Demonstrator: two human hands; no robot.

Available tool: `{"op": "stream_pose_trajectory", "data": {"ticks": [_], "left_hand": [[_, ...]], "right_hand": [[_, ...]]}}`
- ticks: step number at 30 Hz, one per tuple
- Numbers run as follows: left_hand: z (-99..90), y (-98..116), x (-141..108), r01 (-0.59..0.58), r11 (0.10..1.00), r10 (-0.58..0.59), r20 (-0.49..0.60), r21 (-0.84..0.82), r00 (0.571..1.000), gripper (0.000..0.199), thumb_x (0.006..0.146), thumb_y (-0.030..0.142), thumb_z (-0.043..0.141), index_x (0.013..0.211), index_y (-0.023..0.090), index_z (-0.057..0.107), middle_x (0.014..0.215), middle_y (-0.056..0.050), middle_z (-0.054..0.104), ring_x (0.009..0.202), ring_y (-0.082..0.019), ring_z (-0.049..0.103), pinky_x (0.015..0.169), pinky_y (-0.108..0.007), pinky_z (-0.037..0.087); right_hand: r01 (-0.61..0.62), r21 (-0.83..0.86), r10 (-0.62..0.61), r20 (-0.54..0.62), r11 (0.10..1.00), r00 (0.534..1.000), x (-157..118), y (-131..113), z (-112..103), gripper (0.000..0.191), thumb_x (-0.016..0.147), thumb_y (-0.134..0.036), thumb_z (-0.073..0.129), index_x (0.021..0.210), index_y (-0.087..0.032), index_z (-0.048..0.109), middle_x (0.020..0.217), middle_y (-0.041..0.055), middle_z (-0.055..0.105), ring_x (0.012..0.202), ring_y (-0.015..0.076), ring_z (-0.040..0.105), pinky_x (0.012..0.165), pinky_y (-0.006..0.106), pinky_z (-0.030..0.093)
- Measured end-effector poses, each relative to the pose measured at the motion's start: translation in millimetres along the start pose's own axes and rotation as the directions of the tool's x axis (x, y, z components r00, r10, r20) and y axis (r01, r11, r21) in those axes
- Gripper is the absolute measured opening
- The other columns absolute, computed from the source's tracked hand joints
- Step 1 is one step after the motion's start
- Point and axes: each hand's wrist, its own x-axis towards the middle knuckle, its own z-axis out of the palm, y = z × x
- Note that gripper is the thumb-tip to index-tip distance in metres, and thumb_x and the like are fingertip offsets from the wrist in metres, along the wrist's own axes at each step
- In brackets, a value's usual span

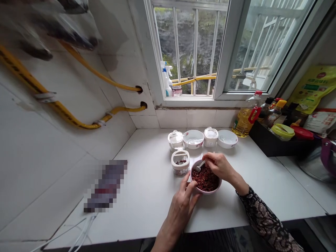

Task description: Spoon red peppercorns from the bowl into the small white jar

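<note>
The site is a kitchen corner with a white tiled wall, along which yellow gas hoses run into two wall holes. A barred window stands above the white tabletop. A spray bottle sits on the window's inner ledge. At the tabletop's right end are a yellow cooking oil bottle and a black tray of condiments. At left lies a pixelated object, unidentifiable, beside a white cable.

At centre, a pink-rimmed bowl holds dark red granules, apparently a dried spice, though the view does not confirm this. The left hand has its fingers curled against the bowl's near-left side, gripping it. The right hand, in a lace sleeve, is closed on a small metal spoon, whose bowl is in the granules. Just left stands a square plastic canister with dark red residue inside. Beyond are two white bowls and two lidded jars.
</note>
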Motion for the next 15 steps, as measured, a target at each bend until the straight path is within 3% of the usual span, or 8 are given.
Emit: {"op": "stream_pose_trajectory", "data": {"ticks": [4, 9, 15], "left_hand": [[1.3, -0.5, -0.3, -0.007, 1.0, 0.007, -0.017, 0.001, 1.0, 0.031, 0.094, 0.015, 0.052, 0.123, 0.025, 0.05, 0.148, -0.017, 0.045, 0.123, -0.027, 0.061, 0.091, -0.037, 0.059], [2.1, -0.9, -0.6, 0.004, 1.0, -0.004, -0.009, -0.026, 1.0, 0.031, 0.095, 0.016, 0.051, 0.124, 0.026, 0.048, 0.149, -0.017, 0.044, 0.124, -0.027, 0.061, 0.09, -0.038, 0.059], [1.3, -1.3, -0.2, -0.009, 1.0, 0.009, 0.006, -0.013, 1.0, 0.032, 0.094, 0.015, 0.052, 0.124, 0.026, 0.047, 0.149, -0.018, 0.044, 0.117, -0.027, 0.066, 0.089, -0.04, 0.06]], "right_hand": [[-0.098, 0.106, 0.104, -0.056, 0.99, 0.993, 1.4, 4.3, -2.8, 0.02, 0.084, -0.017, 0.047, 0.079, -0.019, 0.066, 0.06, -0.0007, 0.063, 0.055, 0.0136, 0.056, 0.056, 0.024, 0.042], [-0.147, 0.246, 0.147, 0.019, 0.958, 0.989, 2.6, 4.8, -0.2, 0.018, 0.081, -0.018, 0.048, 0.076, -0.019, 0.066, 0.056, -0.0023, 0.063, 0.053, 0.0128, 0.057, 0.055, 0.023, 0.043], [-0.187, 0.271, 0.18, 0.052, 0.944, 0.982, 3.1, 2.5, 0.8, 0.018, 0.08, -0.019, 0.05, 0.075, -0.019, 0.067, 0.056, -0.0013, 0.066, 0.054, 0.014, 0.059, 0.058, 0.025, 0.045]]}}
